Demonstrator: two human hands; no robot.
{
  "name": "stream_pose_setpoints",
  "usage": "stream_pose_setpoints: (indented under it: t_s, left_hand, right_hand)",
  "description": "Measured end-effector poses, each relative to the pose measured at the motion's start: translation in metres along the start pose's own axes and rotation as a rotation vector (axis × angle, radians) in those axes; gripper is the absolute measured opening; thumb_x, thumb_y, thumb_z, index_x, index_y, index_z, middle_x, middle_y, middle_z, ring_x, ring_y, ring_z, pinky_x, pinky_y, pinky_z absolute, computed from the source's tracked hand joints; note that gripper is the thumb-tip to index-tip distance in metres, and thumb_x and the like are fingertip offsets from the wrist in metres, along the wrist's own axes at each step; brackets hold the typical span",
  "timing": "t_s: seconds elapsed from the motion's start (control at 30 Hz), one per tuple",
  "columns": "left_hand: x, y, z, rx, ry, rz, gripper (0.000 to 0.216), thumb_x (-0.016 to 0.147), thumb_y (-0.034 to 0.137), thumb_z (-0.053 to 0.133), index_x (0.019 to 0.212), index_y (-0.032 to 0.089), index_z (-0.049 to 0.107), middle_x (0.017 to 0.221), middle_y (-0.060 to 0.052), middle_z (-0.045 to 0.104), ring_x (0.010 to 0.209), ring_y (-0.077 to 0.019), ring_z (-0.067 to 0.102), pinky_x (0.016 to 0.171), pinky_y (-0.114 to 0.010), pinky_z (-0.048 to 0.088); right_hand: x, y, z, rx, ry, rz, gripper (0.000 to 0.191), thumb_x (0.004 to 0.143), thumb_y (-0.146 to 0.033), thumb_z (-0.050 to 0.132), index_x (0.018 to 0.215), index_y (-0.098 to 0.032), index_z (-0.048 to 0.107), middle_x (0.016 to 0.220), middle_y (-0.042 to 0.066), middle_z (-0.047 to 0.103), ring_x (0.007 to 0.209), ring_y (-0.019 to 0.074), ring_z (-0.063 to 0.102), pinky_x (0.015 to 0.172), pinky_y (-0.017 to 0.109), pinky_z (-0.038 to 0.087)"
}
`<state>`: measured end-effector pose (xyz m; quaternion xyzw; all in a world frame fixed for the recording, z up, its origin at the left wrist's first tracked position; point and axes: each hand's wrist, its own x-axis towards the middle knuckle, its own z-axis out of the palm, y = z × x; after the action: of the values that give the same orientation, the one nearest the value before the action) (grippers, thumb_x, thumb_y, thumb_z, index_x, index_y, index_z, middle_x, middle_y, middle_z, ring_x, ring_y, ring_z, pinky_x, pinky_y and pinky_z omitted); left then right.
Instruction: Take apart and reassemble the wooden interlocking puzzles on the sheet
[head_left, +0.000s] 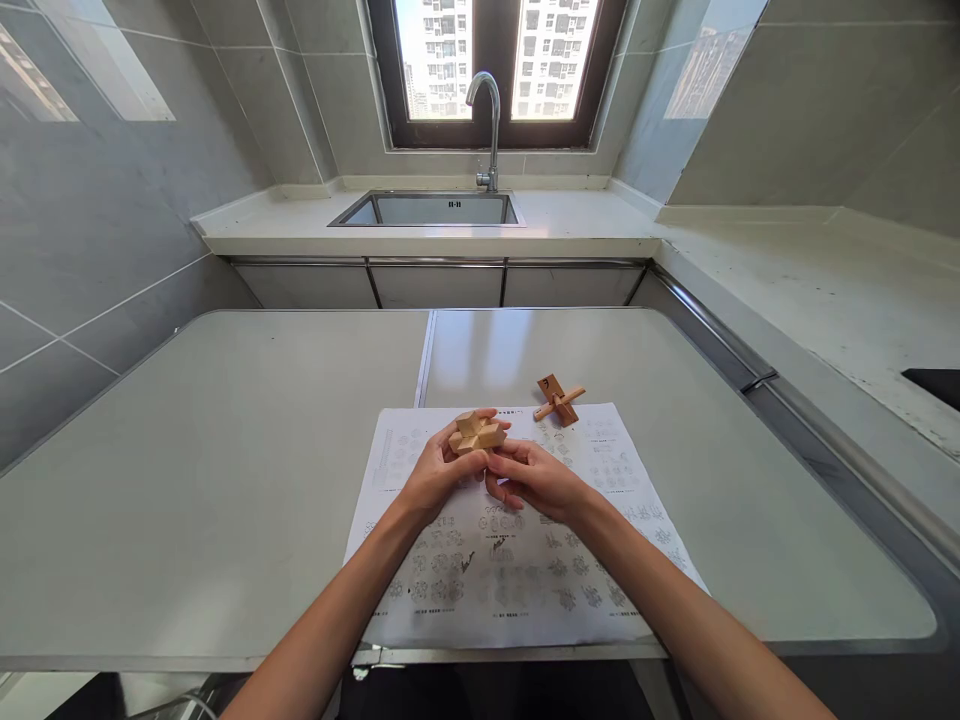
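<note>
One wooden burr puzzle [478, 433] is pinched in the left hand's [441, 468] fingers. The right hand's [541, 480] fingers curl beside it, grip unclear.

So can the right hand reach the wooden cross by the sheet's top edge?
Likely yes: the wooden cross lies just beyond the right hand, only sheet between, though that hand seems busy at the block.

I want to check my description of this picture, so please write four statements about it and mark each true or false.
1. The left hand holds the pale piece. True.
2. All wooden pieces are held. False: the brown piece lies beyond the right hand, at the far edge of the sheet.
3. The tap stands behind the sink. True.
4. The sink is nearer than the sheet. False: it is farther away.
</note>
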<state>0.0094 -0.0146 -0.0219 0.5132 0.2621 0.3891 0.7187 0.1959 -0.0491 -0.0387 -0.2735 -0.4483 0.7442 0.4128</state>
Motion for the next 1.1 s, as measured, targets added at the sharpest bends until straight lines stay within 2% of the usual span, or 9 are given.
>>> stream_pose_setpoints:
  t_s: [0.1,0.27,0.47,0.67,0.77,0.87,1.0,1.1]
  left_hand:
    - [0.000,0.001,0.001,0.014,-0.025,0.007,0.073,0.071,0.044,0.093,0.136,0.022,0.068,0.138,-0.016,0.070,0.118,-0.0346,0.070,0.103,-0.043,0.055]
    - [0.001,0.003,0.003,0.041,-0.005,0.051,0.065,0.075,0.035,0.091,0.135,0.022,0.067,0.138,-0.014,0.070,0.114,-0.0310,0.071,0.100,-0.041,0.057]
    - [0.001,0.007,0.006,0.087,0.008,0.068,0.064,0.074,0.032,0.093,0.133,0.023,0.067,0.135,-0.011,0.070,0.113,-0.0286,0.071,0.099,-0.039,0.057]
    - [0.001,0.006,0.006,0.086,0.012,0.058,0.067,0.072,0.036,0.094,0.133,0.022,0.069,0.135,-0.012,0.070,0.116,-0.0307,0.071,0.100,-0.038,0.057]
    - [0.002,0.004,0.005,0.014,-0.003,0.029,0.072,0.073,0.045,0.093,0.137,0.023,0.067,0.141,-0.015,0.068,0.108,-0.0315,0.075,0.092,-0.039,0.060]
    - [0.002,0.001,0.002,-0.041,-0.056,0.007,0.076,0.076,0.050,0.090,0.142,0.024,0.063,0.150,-0.018,0.062,0.095,-0.0301,0.078,0.086,-0.041,0.062]
    - [0.001,-0.003,-0.001,-0.059,-0.092,0.006,0.074,0.077,0.049,0.089,0.142,0.024,0.063,0.153,-0.018,0.060,0.097,-0.0307,0.079,0.088,-0.044,0.064]
    - [0.000,-0.004,-0.001,-0.057,-0.092,-0.024,0.072,0.080,0.048,0.086,0.144,0.026,0.061,0.155,-0.017,0.058,0.097,-0.0317,0.079,0.077,-0.042,0.066]
  right_hand:
    - [0.000,0.002,-0.001,-0.121,0.012,-0.044,0.036,0.095,-0.051,0.075,0.096,-0.015,0.069,0.063,-0.004,0.056,0.048,0.0075,0.044,0.048,0.024,0.036]
    - [-0.002,-0.001,0.003,-0.333,0.161,-0.139,0.039,0.096,-0.054,0.072,0.104,-0.016,0.072,0.060,-0.004,0.057,0.051,0.0099,0.046,0.053,0.025,0.038]
    - [-0.003,0.001,0.006,-0.427,0.245,-0.189,0.037,0.095,-0.053,0.072,0.094,-0.016,0.070,0.059,-0.005,0.055,0.056,0.0111,0.045,0.056,0.026,0.038]
    - [-0.002,-0.001,0.006,-0.341,0.225,-0.153,0.038,0.092,-0.054,0.075,0.094,-0.017,0.069,0.063,-0.005,0.052,0.059,0.0112,0.044,0.058,0.026,0.036]
    - [-0.002,-0.003,0.009,-0.245,0.192,-0.135,0.038,0.094,-0.055,0.073,0.097,-0.017,0.068,0.063,-0.006,0.050,0.058,0.0111,0.043,0.058,0.027,0.036]
    - [-0.001,-0.002,0.011,-0.127,0.105,-0.147,0.034,0.100,-0.053,0.067,0.098,-0.018,0.065,0.064,-0.005,0.053,0.056,0.0108,0.045,0.057,0.027,0.038]
    - [-0.001,0.001,0.011,-0.013,0.017,-0.137,0.030,0.103,-0.047,0.065,0.096,-0.018,0.064,0.072,-0.002,0.057,0.056,0.0098,0.047,0.055,0.026,0.039]
    - [-0.001,0.001,0.012,0.024,0.003,-0.105,0.031,0.104,-0.046,0.063,0.095,-0.017,0.065,0.082,0.002,0.061,0.058,0.0099,0.051,0.053,0.026,0.040]
